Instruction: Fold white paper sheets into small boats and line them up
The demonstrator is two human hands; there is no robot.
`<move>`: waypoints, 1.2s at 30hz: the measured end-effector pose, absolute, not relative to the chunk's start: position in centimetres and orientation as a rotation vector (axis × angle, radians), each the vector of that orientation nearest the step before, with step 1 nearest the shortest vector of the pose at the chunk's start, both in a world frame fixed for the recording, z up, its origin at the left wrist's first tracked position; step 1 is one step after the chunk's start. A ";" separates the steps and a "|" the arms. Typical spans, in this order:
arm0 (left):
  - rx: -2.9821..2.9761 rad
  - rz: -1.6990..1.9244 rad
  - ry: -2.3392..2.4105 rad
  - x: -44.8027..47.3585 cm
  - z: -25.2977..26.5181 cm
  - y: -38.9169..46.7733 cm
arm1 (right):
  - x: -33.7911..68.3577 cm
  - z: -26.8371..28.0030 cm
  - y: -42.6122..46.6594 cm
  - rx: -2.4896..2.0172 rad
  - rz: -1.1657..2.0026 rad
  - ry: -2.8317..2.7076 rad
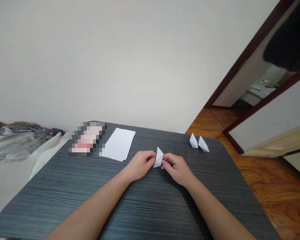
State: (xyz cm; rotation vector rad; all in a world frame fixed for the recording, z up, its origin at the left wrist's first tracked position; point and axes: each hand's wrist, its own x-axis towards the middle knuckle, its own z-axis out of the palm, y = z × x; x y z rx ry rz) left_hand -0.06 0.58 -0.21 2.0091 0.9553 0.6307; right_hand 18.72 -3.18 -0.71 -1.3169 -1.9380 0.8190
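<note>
A small, pointed, folded white paper shape (159,158) is pinched by the left hand (140,164) and right hand (178,168) over the dark grey, streaked worktop (145,210). Leftward lie stacked white paper sheets (118,144), then a pixelated rectangular object (87,138), its markings unreadable; rightward, two folded white paper pieces (203,144).

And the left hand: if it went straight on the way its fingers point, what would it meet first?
The left hand would first meet the folded white paper it holds, then probably the right hand, though depth is unclear.
</note>
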 end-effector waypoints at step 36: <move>1.952 0.653 1.024 0.1 0.3 0.5 | 18.1 -1.2 -2.8 -1.373 0.715 -1.752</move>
